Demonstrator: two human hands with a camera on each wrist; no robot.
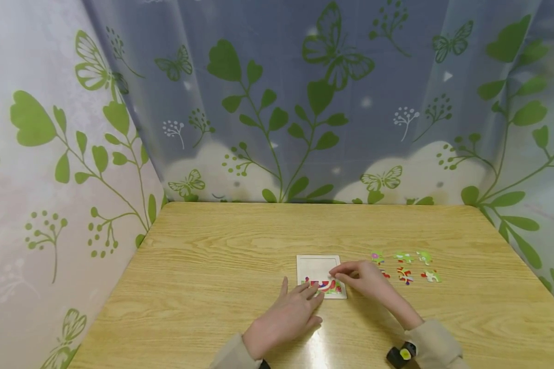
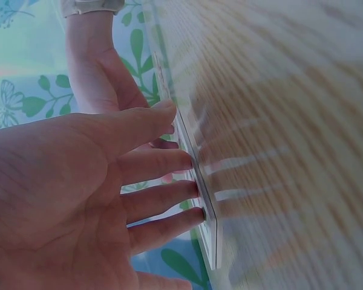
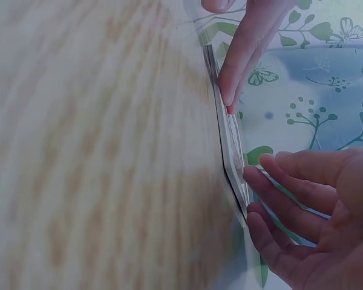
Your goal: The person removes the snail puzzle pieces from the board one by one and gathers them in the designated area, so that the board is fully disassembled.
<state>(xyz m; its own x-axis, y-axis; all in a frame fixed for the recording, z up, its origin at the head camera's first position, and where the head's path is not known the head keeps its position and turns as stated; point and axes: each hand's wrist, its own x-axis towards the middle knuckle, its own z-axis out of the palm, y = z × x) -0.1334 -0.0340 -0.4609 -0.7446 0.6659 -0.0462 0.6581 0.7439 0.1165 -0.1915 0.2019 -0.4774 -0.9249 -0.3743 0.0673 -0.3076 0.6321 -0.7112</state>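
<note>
A white puzzle tray (image 1: 317,264) lies flat on the table, with red, white and green puzzle pieces (image 1: 336,288) joined along its near side. My left hand (image 1: 288,313) reaches over the near left corner, its straight fingertips resting on the tray's pieces and edge. At the right side of the tray is my right hand (image 1: 367,279), thumb and forefinger close together over it. In the right wrist view this hand's fingers (image 3: 290,205) are loosely bent by the tray edge (image 3: 221,133), with no piece visible between them.
Several loose puzzle pieces (image 1: 404,275) lie in two rows to the right of the tray, one partly behind the right hand. The wooden table (image 1: 212,251) meets a curtain (image 1: 277,128) printed with leaves and butterflies. A black device (image 1: 400,354) sits at the right wrist.
</note>
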